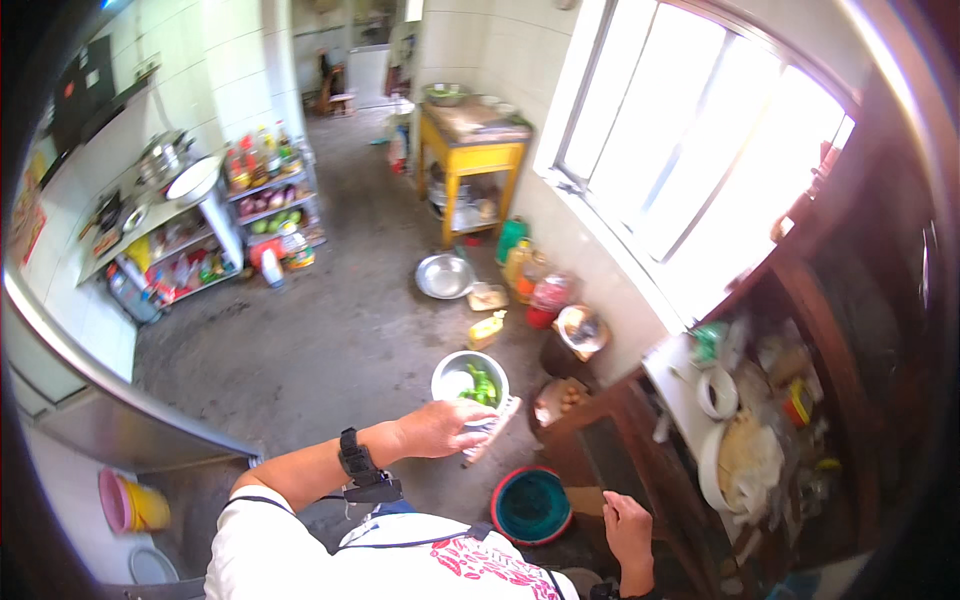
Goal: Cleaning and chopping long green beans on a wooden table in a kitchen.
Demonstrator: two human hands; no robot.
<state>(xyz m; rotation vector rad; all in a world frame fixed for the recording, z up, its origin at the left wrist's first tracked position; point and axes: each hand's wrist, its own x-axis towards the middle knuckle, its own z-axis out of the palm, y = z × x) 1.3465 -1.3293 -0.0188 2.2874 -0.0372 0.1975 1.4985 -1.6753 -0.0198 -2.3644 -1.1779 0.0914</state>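
Observation:
My left hand [444, 429] reaches across in front of me, palm down, over the near rim of a metal basin [442, 366]. Several green peppers [480, 386] lie in the basin's right side. Whether the fingers grip the rim is hidden. Under the basin's near right side shows a slatted wooden edge [491, 439], perhaps a low stool. My right hand [628, 525] is down at my right side beside the brown wooden cabinet [637, 442], fingers curled. A flat tan piece [585, 501] lies near its fingertips; contact is unclear.
A red-rimmed tub [532, 506] stands on the floor near me. Beyond the basin are a yellow bottle [486, 330] and another metal basin [445, 276]. Eggs [571, 397] sit in a container at right. Further off stand a yellow table [476, 157] and a shelf of bottles [270, 187].

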